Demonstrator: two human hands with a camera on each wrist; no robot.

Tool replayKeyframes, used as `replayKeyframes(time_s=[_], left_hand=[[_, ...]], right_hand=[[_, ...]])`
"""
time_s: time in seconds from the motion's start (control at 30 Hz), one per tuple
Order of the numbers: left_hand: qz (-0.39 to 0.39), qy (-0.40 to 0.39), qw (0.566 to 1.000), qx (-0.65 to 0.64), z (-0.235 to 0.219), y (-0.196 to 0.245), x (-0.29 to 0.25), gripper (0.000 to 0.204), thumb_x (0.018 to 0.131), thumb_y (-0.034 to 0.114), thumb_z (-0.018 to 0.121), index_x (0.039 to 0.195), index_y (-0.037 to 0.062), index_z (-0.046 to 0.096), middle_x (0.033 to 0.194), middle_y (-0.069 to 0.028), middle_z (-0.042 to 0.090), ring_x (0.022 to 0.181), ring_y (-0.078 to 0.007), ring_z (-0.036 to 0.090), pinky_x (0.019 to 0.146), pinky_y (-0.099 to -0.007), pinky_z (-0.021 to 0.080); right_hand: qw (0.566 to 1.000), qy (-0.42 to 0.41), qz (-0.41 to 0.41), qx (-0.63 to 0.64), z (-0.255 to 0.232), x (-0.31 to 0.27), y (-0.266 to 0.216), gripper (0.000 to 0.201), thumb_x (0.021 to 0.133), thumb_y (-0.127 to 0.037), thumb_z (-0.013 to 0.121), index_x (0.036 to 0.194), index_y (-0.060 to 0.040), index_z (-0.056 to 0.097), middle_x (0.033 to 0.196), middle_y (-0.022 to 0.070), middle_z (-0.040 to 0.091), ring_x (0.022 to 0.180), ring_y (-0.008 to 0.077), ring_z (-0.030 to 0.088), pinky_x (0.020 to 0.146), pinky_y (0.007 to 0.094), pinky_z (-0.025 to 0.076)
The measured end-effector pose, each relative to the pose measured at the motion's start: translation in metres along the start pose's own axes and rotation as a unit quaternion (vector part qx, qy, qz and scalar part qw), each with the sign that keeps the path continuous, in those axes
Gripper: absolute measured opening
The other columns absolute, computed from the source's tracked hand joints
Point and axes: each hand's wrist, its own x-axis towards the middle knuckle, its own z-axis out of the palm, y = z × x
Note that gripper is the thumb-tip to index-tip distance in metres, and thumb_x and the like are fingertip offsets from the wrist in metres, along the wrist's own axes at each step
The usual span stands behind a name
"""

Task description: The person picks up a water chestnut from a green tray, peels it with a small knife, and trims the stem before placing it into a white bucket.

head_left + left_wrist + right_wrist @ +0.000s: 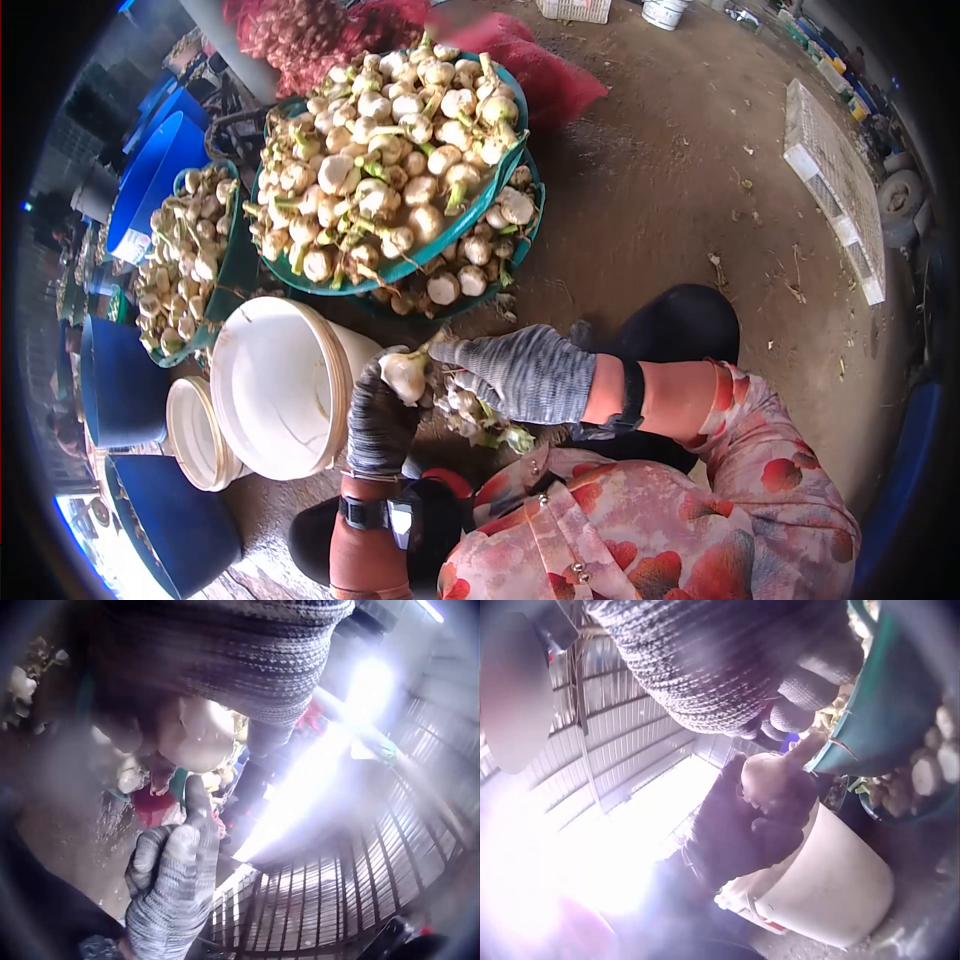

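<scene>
I'm gripping one pale round garlic bulb (405, 375) in my gloved left hand (382, 420), my gloved right hand (525, 372) clamping its stalk; the heaped green plastic baskets (505, 170) in the upper middle are looking mostly unsorted.

Grey knit gloves on left hand (382, 420) and right hand (525, 372), white garlic bulb (405, 374), teal basins (300, 275), white bucket (345, 345).

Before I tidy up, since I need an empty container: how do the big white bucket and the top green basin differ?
The big white bucket lies tipped on its side with a bare-looking inside; the top green basin sits upright, stacked on another basin. The bucket is white; the basin is green and heaped with garlic bulbs. The bucket looks deeper, the basin wider and shallower. Both are round, open-topped containers.
</scene>
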Motion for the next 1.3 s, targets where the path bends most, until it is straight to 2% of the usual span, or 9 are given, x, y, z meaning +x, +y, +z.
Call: replayKeyframes(time_s=[0.23, 0.4, 0.47, 0.67, 0.77, 0.87, 1.13, 1.27, 1.3], left_hand=[[-0.035, 0.086, 0.985, 0.143, -0.006, -0.029, -0.021, 0.047, 0.093, 0.059, 0.057, 0.100, 0.0121, 0.062, 0.075, -0.0018, 0.061, 0.056, -0.0128, 0.052, 0.050, -0.0261, 0.039], [-0.062, 0.054, 0.988, 0.127, -0.016, -0.026, -0.025, 0.031, 0.094, 0.042, 0.062, 0.099, 0.0124, 0.056, 0.070, -0.0023, 0.054, 0.053, -0.0116, 0.048, 0.044, -0.0265, 0.037], [-0.072, 0.051, 0.990, 0.106, -0.017, -0.026, -0.025, 0.031, 0.094, 0.042, 0.062, 0.099, 0.0123, 0.056, 0.070, -0.0024, 0.054, 0.052, -0.0117, 0.048, 0.043, -0.0265, 0.037], [-0.090, 0.039, 0.988, 0.118, -0.026, -0.029, -0.025, 0.032, 0.094, 0.043, 0.061, 0.099, 0.0115, 0.054, 0.070, -0.0029, 0.055, 0.049, -0.0111, 0.047, 0.042, -0.0256, 0.036], [-0.092, 0.023, 0.984, 0.148, -0.029, -0.029, -0.028, 0.034, 0.094, 0.044, 0.060, 0.101, 0.0114, 0.055, 0.071, -0.0031, 0.055, 0.049, -0.0105, 0.046, 0.042, -0.0250, 0.036], [-0.072, -0.006, 0.989, 0.128, -0.028, -0.024, -0.029, 0.037, 0.094, 0.046, 0.060, 0.105, 0.0114, 0.054, 0.072, -0.0032, 0.056, 0.050, -0.0102, 0.047, 0.043, -0.0248, 0.037], [-0.030, -0.003, 0.977, 0.209, -0.019, -0.019, -0.034, 0.051, 0.093, 0.055, 0.059, 0.119, 0.0105, 0.052, 0.087, -0.0036, 0.059, 0.062, -0.0124, 0.054, 0.052, -0.0241, 0.042], [0.065, -0.033, 0.930, 0.360, -0.004, -0.014, -0.035, 0.045, 0.091, 0.031, 0.070, 0.121, 0.0045, 0.048, 0.105, -0.0086, 0.059, 0.091, -0.0179, 0.060, 0.080, -0.0301, 0.051], [0.200, -0.053, 0.858, 0.469, -0.001, -0.015, -0.035, 0.048, 0.086, 0.022, 0.074, 0.122, 0.0037, 0.048, 0.111, -0.0118, 0.059, 0.099, -0.0232, 0.060, 0.087, -0.0337, 0.051]], right_hand=[[0.963, -0.123, -0.013, -0.240, 0.035, 0.008, -0.009, 0.033, 0.091, -0.012, 0.054, 0.122, -0.0006, 0.055, 0.072, 0.0165, 0.068, 0.070, 0.0343, 0.070, 0.055, 0.0454, 0.053], [0.966, -0.122, -0.037, -0.224, 0.042, 0.012, 0.004, 0.014, 0.090, -0.013, 0.058, 0.099, -0.0028, 0.061, 0.074, 0.0171, 0.068, 0.070, 0.0364, 0.068, 0.058, 0.0460, 0.053], [0.972, -0.070, -0.159, -0.158, 0.047, 0.016, 0.021, 0.015, 0.091, -0.015, 0.058, 0.099, -0.0031, 0.061, 0.074, 0.0177, 0.067, 0.071, 0.0365, 0.068, 0.060, 0.0462, 0.053], [0.965, -0.175, -0.028, -0.195, 0.041, 0.015, 0.001, 0.016, 0.093, -0.019, 0.056, 0.097, -0.0048, 0.062, 0.074, 0.0170, 0.067, 0.070, 0.0370, 0.067, 0.061, 0.0458, 0.054], [0.952, -0.163, -0.223, -0.135, 0.044, 0.026, 0.034, 0.022, 0.095, -0.020, 0.054, 0.099, -0.0014, 0.064, 0.089, 0.0203, 0.069, 0.081, 0.0369, 0.068, 0.069, 0.0447, 0.055], [0.986, -0.159, 0.023, -0.045, 0.025, 0.034, 0.025, 0.038, 0.098, -0.037, 0.053, 0.110, -0.0028, 0.066, 0.102, 0.0207, 0.070, 0.092, 0.0397, 0.067, 0.081, 0.0461, 0.053], [0.996, -0.069, 0.058, -0.026, 0.046, 0.024, 0.015, 0.047, 0.092, -0.051, 0.062, 0.104, -0.0065, 0.069, 0.087, 0.0201, 0.069, 0.084, 0.0405, 0.067, 0.075, 0.0451, 0.053], [0.996, 0.017, 0.079, 0.048, 0.052, 0.028, 0.025, 0.039, 0.093, -0.044, 0.063, 0.098, -0.0052, 0.070, 0.082, 0.0206, 0.068, 0.079, 0.0410, 0.065, 0.069, 0.0444, 0.052], [0.994, 0.021, 0.107, 0.030, 0.047, 0.028, 0.027, 0.037, 0.093, -0.040, 0.064, 0.095, -0.0037, 0.068, 0.079, 0.0206, 0.067, 0.074, 0.0369, 0.065, 0.068, 0.0430, 0.051]])
